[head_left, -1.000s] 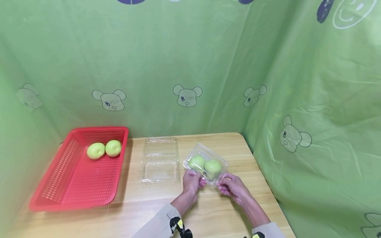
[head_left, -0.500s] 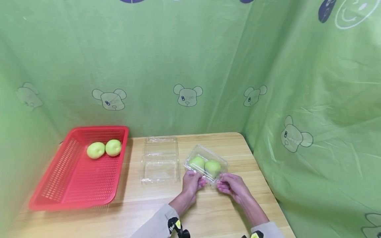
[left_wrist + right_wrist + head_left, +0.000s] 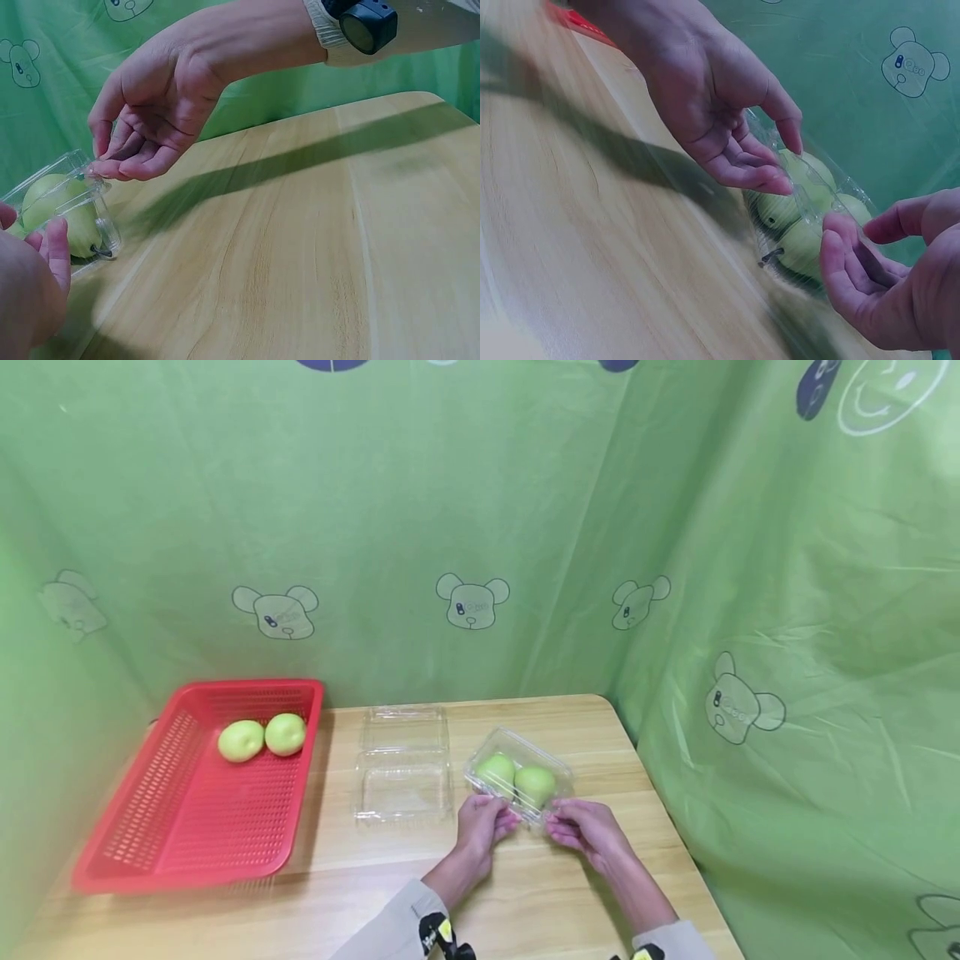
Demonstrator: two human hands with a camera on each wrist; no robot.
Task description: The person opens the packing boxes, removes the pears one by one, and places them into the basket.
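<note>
A clear plastic clamshell box (image 3: 517, 742) holds two green apples (image 3: 535, 787), its lid lying over them. My left hand (image 3: 480, 827) pinches the near rim of the box at its left part, between thumb and fingers. On the right part of the same edge, my right hand (image 3: 588, 831) grips the rim with its fingertips. From the left wrist view, the right hand (image 3: 161, 105) is seen pinching the box's corner, and an apple (image 3: 64, 214) shows its dark stem through the plastic. In the right wrist view, the left hand (image 3: 720, 97) and right hand (image 3: 900, 277) hold the edge close together.
Left of the hands lies another clear box (image 3: 405, 789), spread open on the wooden table (image 3: 360, 893). A red plastic basket (image 3: 202, 835) stands at the far left with two more green apples (image 3: 242, 741) in it. Green curtains (image 3: 375, 527) enclose the table's back and sides.
The box's lid has sunk slightly at its far side. Both hands have stayed at the near rim with almost no movement.
</note>
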